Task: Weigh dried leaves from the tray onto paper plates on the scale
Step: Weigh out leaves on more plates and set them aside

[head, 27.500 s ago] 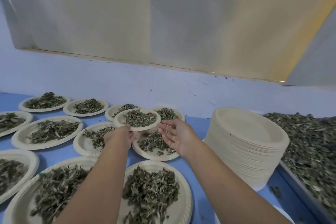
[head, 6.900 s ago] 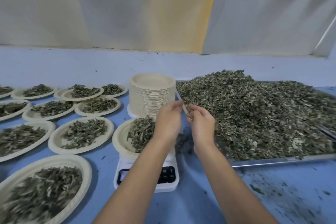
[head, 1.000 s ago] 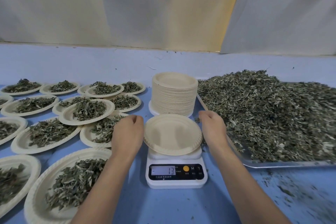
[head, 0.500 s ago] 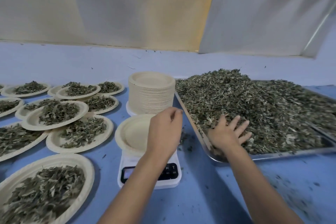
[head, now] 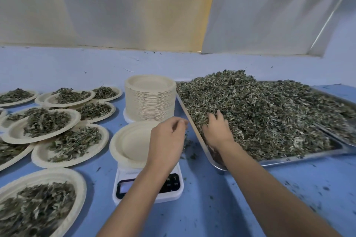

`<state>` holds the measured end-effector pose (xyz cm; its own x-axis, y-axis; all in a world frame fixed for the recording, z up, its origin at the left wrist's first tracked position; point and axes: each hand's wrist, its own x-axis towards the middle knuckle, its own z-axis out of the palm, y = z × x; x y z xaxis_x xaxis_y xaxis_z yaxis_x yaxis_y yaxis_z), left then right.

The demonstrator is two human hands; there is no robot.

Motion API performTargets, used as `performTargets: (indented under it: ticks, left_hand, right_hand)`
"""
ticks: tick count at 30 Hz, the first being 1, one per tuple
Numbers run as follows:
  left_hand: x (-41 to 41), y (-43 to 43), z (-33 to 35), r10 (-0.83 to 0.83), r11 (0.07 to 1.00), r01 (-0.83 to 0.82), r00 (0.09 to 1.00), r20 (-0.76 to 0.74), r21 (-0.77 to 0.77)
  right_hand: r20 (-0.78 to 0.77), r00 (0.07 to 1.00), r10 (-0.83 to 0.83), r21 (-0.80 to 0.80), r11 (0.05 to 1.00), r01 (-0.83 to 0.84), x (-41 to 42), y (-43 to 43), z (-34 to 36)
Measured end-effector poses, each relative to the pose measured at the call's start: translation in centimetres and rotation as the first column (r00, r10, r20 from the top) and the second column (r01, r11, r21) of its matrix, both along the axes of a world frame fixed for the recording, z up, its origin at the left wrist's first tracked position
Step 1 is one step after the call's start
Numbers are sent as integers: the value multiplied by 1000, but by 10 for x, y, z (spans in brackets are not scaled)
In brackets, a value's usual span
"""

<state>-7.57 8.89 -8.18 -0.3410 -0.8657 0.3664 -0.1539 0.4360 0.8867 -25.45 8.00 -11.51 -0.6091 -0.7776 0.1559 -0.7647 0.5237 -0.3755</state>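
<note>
An empty paper plate [head: 131, 142] sits on the white digital scale [head: 173, 194] at centre. To its right, a metal tray [head: 300, 157] holds a big heap of dried leaves [head: 265, 109]. My right hand [head: 216, 131] is sunk into the near left corner of the heap, its fingers curled into the leaves. My left hand [head: 167, 140] hovers over the plate's right side, close to the tray's edge, with loosely curled fingers and nothing in it. My left forearm hides part of the scale's display.
A tall stack of empty paper plates [head: 150, 102] stands just behind the scale. Several plates filled with leaves [head: 52, 123] cover the blue table [head: 212, 208] to the left, some overlapping. Leaf crumbs lie on the table at the right. A second tray's edge [head: 335, 98] shows at far right.
My right hand's fingers, spread on the heap half a second ago, have curled into the leaves. My left hand stays over the plate's right side. One second ago both hands flanked the plate.
</note>
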Motion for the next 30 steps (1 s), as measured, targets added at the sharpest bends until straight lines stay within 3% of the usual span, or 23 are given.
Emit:
performTargets:
  ticks: [2, 4, 8, 13, 17, 20, 24, 27, 30]
  left_hand:
    - [5, -2, 0, 6, 1000, -6, 1000, -19, 16]
    - [9, -5, 0, 13, 999, -12, 999, -43, 32]
    - [12, -9, 1, 28, 998, -24, 997, -69, 54]
    - [14, -12, 3, 24, 998, -20, 996, -88, 53]
    - [17, -13, 5, 39, 999, -35, 995, -87, 40]
    - [20, -16, 7, 62, 998, -59, 993, -105, 31]
    - [26, -21, 9, 92, 994, -81, 983, -159, 73]
    - [31, -25, 11, 118, 986, -91, 972, -203, 141]
    - [37, -31, 15, 152, 972, -94, 952, -264, 217]
  right_hand:
    - [-162, 986, -27, -46, 999, 20, -3, -4, 0]
    - [-245, 969, -34, 46, 998, 47, -8, -8, -5]
    - [-47, 997, 53, 245, 969, -40, -16, -18, -17]
    - [-239, 953, 184, 242, 962, -125, -13, -22, -19]
    - [-238, 956, 173, 166, 977, -136, -9, -25, -18]
    - [-95, 992, 77, -15, 997, -79, -10, -24, -14]
    - [299, 954, 22, -340, 936, 86, -13, -20, 0]
    - [545, 834, 89, -490, 841, 230, -11, -11, 13]
    - [740, 618, 267, -567, 742, 358, -3, -7, 30]
